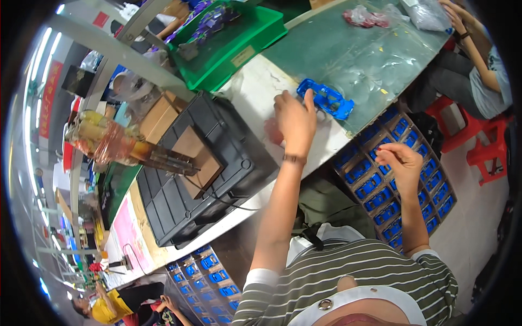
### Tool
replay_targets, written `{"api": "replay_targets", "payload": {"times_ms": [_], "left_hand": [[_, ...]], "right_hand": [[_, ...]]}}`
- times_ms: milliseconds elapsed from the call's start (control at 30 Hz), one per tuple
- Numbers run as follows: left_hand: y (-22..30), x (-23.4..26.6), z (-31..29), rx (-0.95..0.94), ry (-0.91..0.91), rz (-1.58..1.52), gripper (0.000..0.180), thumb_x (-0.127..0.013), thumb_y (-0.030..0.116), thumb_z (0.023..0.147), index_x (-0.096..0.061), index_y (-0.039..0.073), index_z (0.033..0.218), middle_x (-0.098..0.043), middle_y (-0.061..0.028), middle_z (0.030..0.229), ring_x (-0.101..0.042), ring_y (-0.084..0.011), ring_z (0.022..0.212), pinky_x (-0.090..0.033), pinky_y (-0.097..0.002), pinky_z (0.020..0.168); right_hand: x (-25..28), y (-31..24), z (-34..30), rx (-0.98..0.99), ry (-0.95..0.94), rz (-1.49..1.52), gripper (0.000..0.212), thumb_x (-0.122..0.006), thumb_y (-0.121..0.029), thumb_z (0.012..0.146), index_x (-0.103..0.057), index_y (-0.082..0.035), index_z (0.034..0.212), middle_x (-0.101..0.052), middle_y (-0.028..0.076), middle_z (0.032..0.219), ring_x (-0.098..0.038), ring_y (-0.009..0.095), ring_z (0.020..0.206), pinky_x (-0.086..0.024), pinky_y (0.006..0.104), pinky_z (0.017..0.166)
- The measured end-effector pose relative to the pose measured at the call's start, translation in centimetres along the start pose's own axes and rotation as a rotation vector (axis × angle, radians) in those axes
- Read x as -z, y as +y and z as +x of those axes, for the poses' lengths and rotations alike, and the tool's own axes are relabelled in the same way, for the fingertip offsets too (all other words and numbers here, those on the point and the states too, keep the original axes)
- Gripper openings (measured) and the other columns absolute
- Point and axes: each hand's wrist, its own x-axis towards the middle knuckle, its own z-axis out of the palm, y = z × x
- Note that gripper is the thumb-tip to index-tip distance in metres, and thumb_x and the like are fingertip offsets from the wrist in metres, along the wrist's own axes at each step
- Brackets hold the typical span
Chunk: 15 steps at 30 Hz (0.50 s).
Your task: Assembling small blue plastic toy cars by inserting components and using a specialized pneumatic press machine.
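My left hand (295,120) is over the white strip of the bench, fingers apart and partly curled, with the thumb close to a blue plastic toy car body (341,108). The car body lies at the edge of the green mat, its openings facing up. Beside the left hand is a blurred heap of small reddish pieces (273,132). My right hand (403,164) is raised above a box of blue car bodies, its thumb and fingertips pinched together on a tiny red piece (379,151).
A divided box (375,204) of blue car bodies stands below the bench edge; another (204,277) is at lower left. Left of me sits a black lidded crate (239,144) bearing cardboard and a bundle of tools. A green tray (234,54) stands behind. A co-worker sits far right.
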Motion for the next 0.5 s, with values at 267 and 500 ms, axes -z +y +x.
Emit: {"api": "replay_targets", "payload": {"times_ms": [267,500], "left_hand": [[-1.1,-1.5,2.5,0.147,-0.268,-0.208,0.024,-0.054,0.018,0.086,-0.053,-0.004,0.096,-0.059,-0.0223,0.086,-0.056,-0.0399,0.085,-0.045,-0.0460,0.072],[6.4,8.4,-4.1,-0.269,0.041,-0.493,0.017,-0.048,-0.003,0.082,-0.045,-0.003,0.099,-0.057,-0.0171,0.088,-0.059,-0.0233,0.080,-0.045,-0.0303,0.073]], "right_hand": [[1.4,-0.6,0.0,-0.040,-0.028,-0.052,0.010,-0.063,0.005,0.079,-0.064,0.004,0.089,-0.065,0.008,0.081,-0.063,0.012,0.070,-0.051,0.0213,0.064],[1.3,-7.8,1.4,0.535,-0.163,-0.334,0.013,-0.066,0.008,0.071,-0.065,0.003,0.083,-0.064,0.010,0.080,-0.062,0.015,0.072,-0.047,0.0222,0.063]]}}
